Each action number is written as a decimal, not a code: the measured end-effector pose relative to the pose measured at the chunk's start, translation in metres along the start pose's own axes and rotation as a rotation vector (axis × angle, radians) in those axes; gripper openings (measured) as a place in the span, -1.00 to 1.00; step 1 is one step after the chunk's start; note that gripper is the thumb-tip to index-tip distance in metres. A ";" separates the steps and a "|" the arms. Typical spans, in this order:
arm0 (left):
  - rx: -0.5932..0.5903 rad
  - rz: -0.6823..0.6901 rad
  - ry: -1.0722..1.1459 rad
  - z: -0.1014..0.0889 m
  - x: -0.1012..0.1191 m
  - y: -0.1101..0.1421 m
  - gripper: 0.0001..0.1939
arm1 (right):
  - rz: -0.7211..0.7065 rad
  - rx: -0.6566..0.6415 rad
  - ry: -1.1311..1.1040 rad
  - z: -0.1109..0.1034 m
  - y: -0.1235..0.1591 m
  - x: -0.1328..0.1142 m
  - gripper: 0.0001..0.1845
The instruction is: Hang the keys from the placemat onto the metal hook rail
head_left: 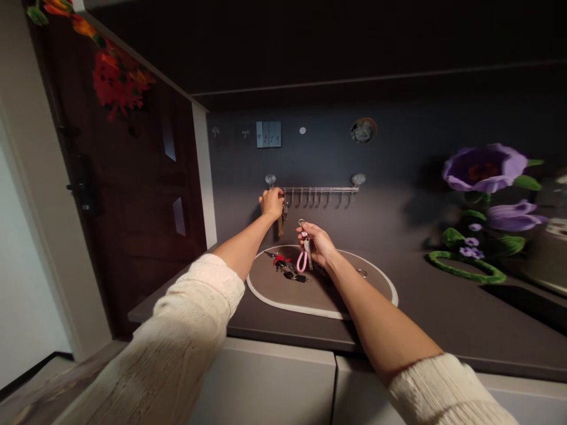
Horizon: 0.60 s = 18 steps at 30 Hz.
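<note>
My left hand (pixel 271 202) is raised to the left end of a metal hook rail (pixel 319 189) on the dark wall, fingers closed around a key set with a brown tag (pixel 280 224) hanging at the first hooks. My right hand (pixel 317 243) is lower, in front of the wall, fingers closed on a key set with a pink loop (pixel 302 260) that dangles below it. Under both hands lies an oval tray with a white rim (pixel 319 310), holding more keys with a red fob (pixel 283 264).
A dark counter (pixel 443 307) carries the tray and, at the right, purple artificial flowers (pixel 485 168) with green stems. A light switch plate (pixel 268 134) sits above the rail. A dark wooden door (pixel 128 195) stands to the left. Pale cabinet fronts (pixel 274 383) lie below.
</note>
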<state>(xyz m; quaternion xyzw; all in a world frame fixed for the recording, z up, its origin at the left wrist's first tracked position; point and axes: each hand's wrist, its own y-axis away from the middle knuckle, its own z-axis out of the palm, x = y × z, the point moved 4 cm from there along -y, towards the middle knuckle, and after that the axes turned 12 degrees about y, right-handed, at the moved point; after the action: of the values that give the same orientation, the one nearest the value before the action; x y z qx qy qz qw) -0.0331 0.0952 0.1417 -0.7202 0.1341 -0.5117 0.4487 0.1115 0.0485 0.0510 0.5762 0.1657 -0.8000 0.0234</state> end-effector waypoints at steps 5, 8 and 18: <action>-0.051 0.038 0.034 -0.009 0.014 0.022 -0.89 | -0.041 0.021 -0.057 -0.001 -0.002 -0.001 -0.91; -0.125 -0.033 0.205 -0.010 0.015 0.044 -0.92 | -0.071 0.022 -0.077 -0.002 -0.004 -0.003 -0.88; -0.371 -0.090 0.321 0.000 0.012 0.112 -0.93 | -0.156 0.091 0.054 -0.004 -0.008 -0.003 -0.80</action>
<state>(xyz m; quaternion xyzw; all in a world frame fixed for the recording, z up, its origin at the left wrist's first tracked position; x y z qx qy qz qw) 0.0015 0.0243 0.0617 -0.7049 0.2635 -0.6057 0.2584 0.1142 0.0566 0.0546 0.5832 0.1742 -0.7903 -0.0698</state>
